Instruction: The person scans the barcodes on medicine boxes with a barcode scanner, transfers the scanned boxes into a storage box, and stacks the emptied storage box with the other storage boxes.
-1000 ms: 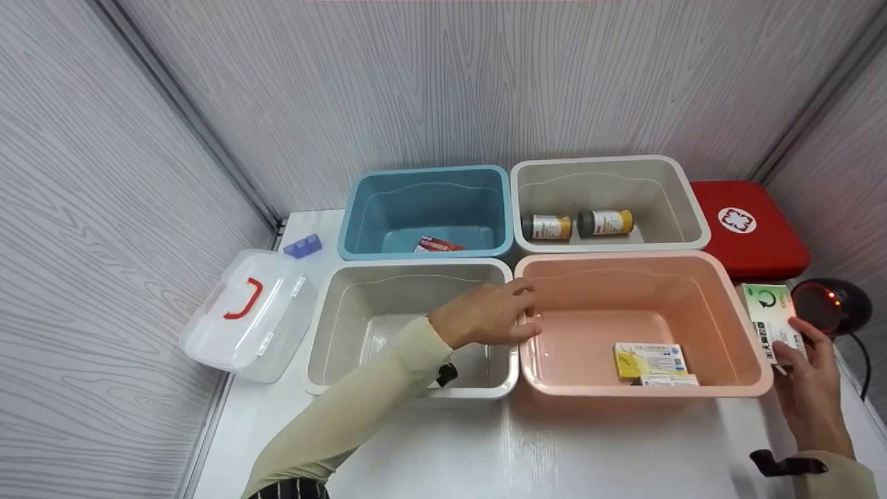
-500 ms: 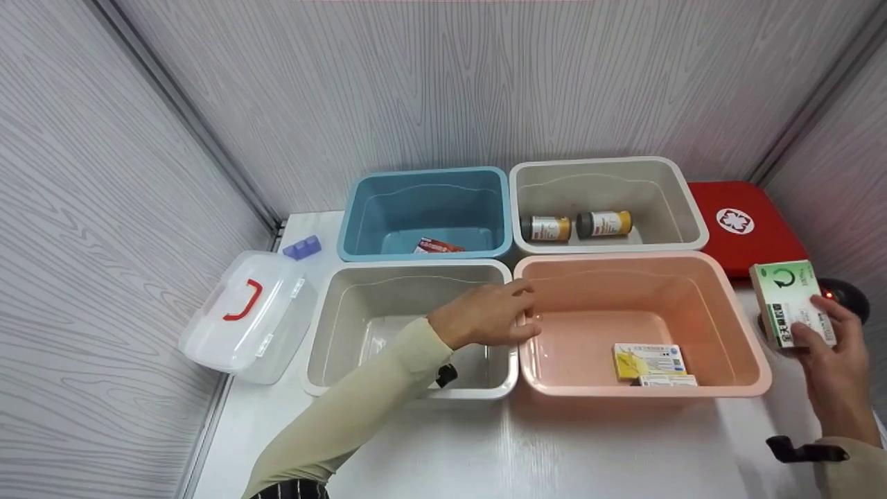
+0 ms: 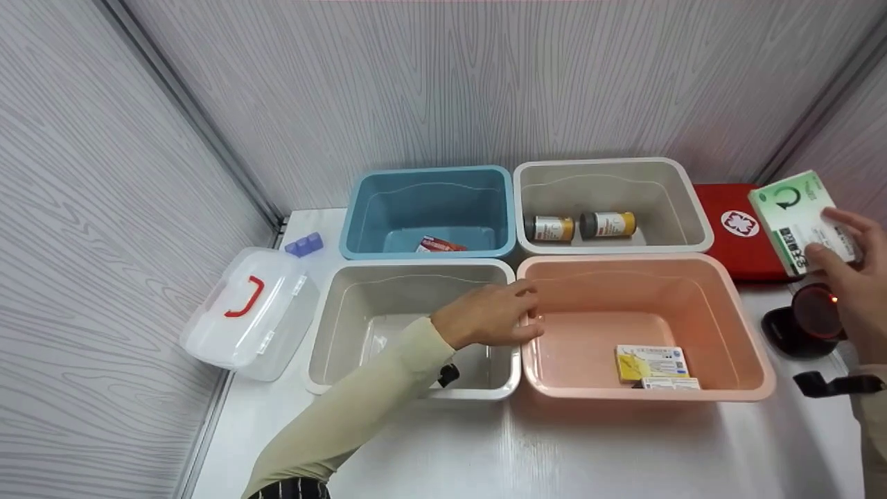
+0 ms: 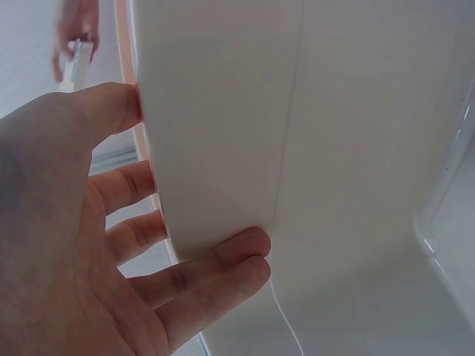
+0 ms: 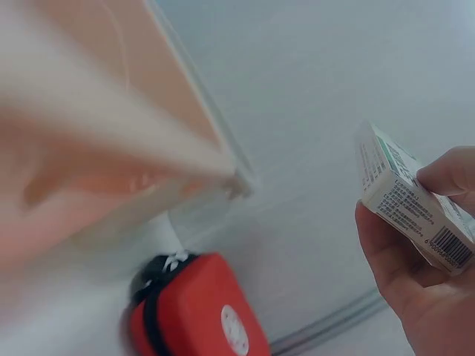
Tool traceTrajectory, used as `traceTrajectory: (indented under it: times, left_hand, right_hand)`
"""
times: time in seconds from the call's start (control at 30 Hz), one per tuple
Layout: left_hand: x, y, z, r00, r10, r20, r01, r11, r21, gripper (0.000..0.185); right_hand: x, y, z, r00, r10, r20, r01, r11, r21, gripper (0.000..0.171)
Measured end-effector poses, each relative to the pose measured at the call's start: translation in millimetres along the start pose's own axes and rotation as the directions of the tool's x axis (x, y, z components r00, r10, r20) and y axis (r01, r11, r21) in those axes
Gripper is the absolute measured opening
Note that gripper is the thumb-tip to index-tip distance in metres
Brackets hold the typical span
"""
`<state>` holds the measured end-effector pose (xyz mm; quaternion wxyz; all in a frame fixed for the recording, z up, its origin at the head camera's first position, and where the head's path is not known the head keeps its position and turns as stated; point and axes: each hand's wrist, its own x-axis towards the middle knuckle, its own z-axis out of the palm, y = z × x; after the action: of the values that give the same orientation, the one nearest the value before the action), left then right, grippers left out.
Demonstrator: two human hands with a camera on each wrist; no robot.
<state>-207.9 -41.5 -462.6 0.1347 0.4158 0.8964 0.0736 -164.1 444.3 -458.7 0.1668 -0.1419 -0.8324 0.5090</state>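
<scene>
My right hand (image 3: 863,277) pinches a green-and-white medicine box (image 3: 804,222) between thumb and fingers. It is raised above the red first-aid case (image 3: 741,260) and a small black scanner-like device (image 3: 804,322) with a red light. In the right wrist view, the medicine box (image 5: 415,208) shows printed sides and a barcode. My left hand (image 3: 488,315) rests, fingers loose, where the rims of the front grey bin (image 3: 326,326) and the pink bin (image 3: 745,333) meet. Seen from the left wrist, two fingertips (image 4: 256,252) lie against the grey bin's inner wall.
Two medicine boxes (image 3: 651,362) lie in the pink bin. Behind stand a blue bin (image 3: 429,177) with a red box (image 3: 440,244), and a grey bin (image 3: 603,166) holding two bottles (image 3: 610,224). A clear lidded box (image 3: 242,312) and purple pill case (image 3: 303,244) are at left.
My right hand has lifted the medicine box up and to the right, away from beside the pink bin, uncovering the black device. My left hand has stayed in place.
</scene>
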Motion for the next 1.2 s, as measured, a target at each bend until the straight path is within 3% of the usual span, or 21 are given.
traceTrajectory:
  times: [0.1,0.23,0.27,0.33,0.47,0.57,0.83,1.0,1.2]
  left_hand:
    - [0.1,-0.2,0.2,1.000,-0.001,0.007,0.001,1.000,-0.003,0.041]
    - [1.0,-0.7,1.6,1.000,-0.004,0.011,0.004,1.000,-0.015,0.042]
    - [1.1,-0.6,1.7,1.000,-0.004,0.011,0.005,1.000,-0.016,0.042]
    - [1.2,-0.5,2.0,1.000,-0.004,0.010,0.004,1.000,-0.015,0.041]
    - [1.4,0.3,1.7,1.000,-0.007,0.013,0.007,1.000,-0.016,0.042]
    - [1.6,0.6,1.5,1.000,-0.008,0.012,0.008,1.000,-0.015,0.042]
    - [1.9,0.7,2.6,1.000,-0.010,-0.002,0.010,1.000,-0.002,0.042]
    - [-1.0,0.3,0.4,1.000,-0.017,-0.010,0.017,1.000,0.013,0.041]
    - [-1.0,-0.8,-0.6,1.000,-0.022,0.002,0.022,0.999,0.030,0.041]
  right_hand:
    - [12.2,-21.9,11.1,0.990,-0.119,0.082,0.101,0.975,0.198,0.057]
    - [27.1,-50.0,36.7,0.952,-0.225,0.209,0.086,0.848,0.523,0.055]
    - [29.9,-56.9,44.2,0.941,-0.240,0.239,0.079,0.841,0.535,0.055]
    - [34.2,-69.4,61.0,0.923,-0.260,0.283,0.085,0.856,0.510,0.054]
    - [39.5,-91.4,97.7,0.896,-0.264,0.357,0.169,0.946,0.275,0.052]
    - [43.2,-106.3,127.2,0.878,-0.249,0.408,0.203,0.967,0.153,0.051]
    - [49.5,-131.2,197.4,0.807,-0.268,0.526,0.197,0.962,0.189,0.051]
    - [50.6,-137.5,237.8,0.747,-0.293,0.597,0.163,0.951,0.263,0.051]
    - [50.4,-142.1,281.0,0.673,-0.342,0.655,0.204,0.938,0.280,0.050]
